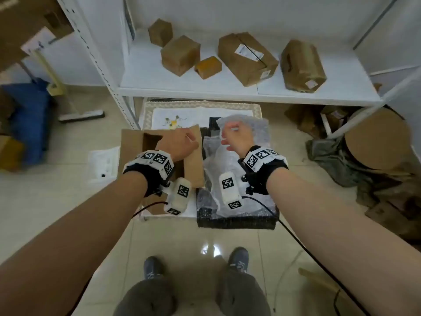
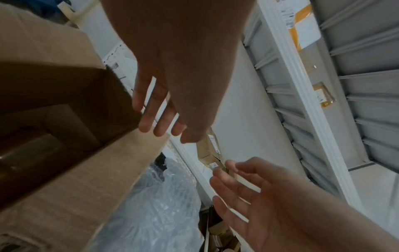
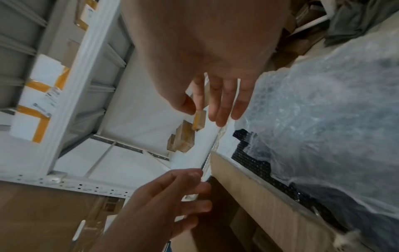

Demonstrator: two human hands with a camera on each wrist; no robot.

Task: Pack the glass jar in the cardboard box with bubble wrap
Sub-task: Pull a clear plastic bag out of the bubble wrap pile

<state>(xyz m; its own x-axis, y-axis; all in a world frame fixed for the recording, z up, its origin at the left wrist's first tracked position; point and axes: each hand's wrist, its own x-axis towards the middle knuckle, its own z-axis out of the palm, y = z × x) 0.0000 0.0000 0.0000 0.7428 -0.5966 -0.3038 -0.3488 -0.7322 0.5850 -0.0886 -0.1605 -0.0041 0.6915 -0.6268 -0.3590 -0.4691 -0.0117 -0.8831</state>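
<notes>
An open cardboard box [image 1: 136, 142] stands on the floor with its flaps out. Deep inside it, the left wrist view shows a dim glassy shape [image 2: 32, 153]; I cannot tell if this is the jar. My left hand [image 1: 182, 142] hovers over the box's right flap [image 1: 193, 163], fingers [image 2: 159, 119] straight, holding nothing. Bubble wrap [image 1: 239, 169] lies crumpled on a black tray [image 1: 237, 221] right of the box. Above the wrap, my right hand [image 1: 232, 137] is spread open and empty, fingers [image 3: 218, 109] apart.
Behind the box a white shelf [image 1: 227, 93] carries several closed cardboard boxes [image 1: 180, 54]. A patterned mat [image 1: 182, 110] lies under it. A paper sheet [image 1: 103, 164] and a broom [image 1: 80, 116] lie left; a cardboard roll [image 1: 376, 142] and grey cloth right.
</notes>
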